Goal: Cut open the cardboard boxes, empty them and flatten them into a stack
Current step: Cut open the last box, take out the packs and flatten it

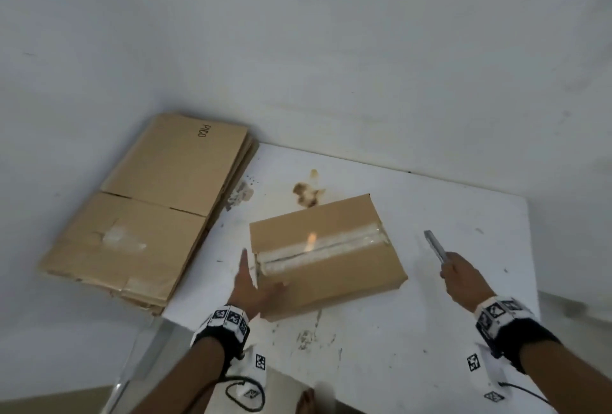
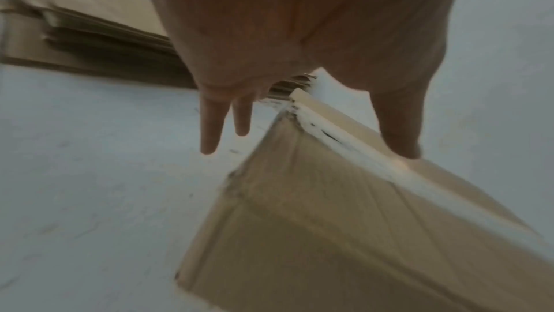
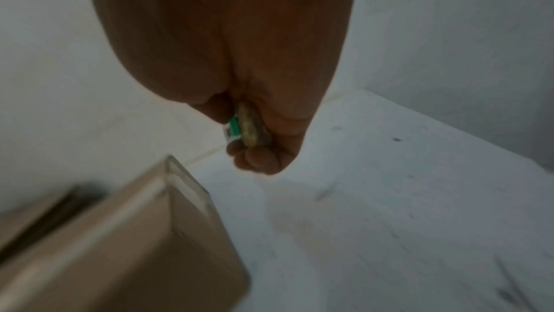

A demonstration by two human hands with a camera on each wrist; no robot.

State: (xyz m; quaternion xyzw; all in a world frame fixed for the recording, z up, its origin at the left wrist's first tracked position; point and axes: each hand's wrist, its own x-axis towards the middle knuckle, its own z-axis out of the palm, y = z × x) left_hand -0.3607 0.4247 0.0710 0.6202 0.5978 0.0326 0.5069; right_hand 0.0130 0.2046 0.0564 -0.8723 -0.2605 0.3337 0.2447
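A closed brown cardboard box point(image 1: 326, 256) lies on the white table point(image 1: 430, 340), with clear tape along its top seam. My left hand point(image 1: 253, 282) is at the box's near left corner: the straight fingers point(image 2: 210, 127) run down beside its left end and the thumb point(image 2: 398, 132) rests on the taped top. To the right of the box and apart from it, my right hand point(image 1: 460, 276) grips a grey utility knife point(image 1: 435, 244), which points up and away. The knife's butt end point(image 3: 244, 129) shows in the fist in the right wrist view.
A stack of flattened cardboard boxes point(image 1: 149, 205) lies to the left of the table, its edge overlapping the table's left side. Brown stains point(image 1: 306, 193) mark the tabletop behind the box. White walls close in behind and to the left.
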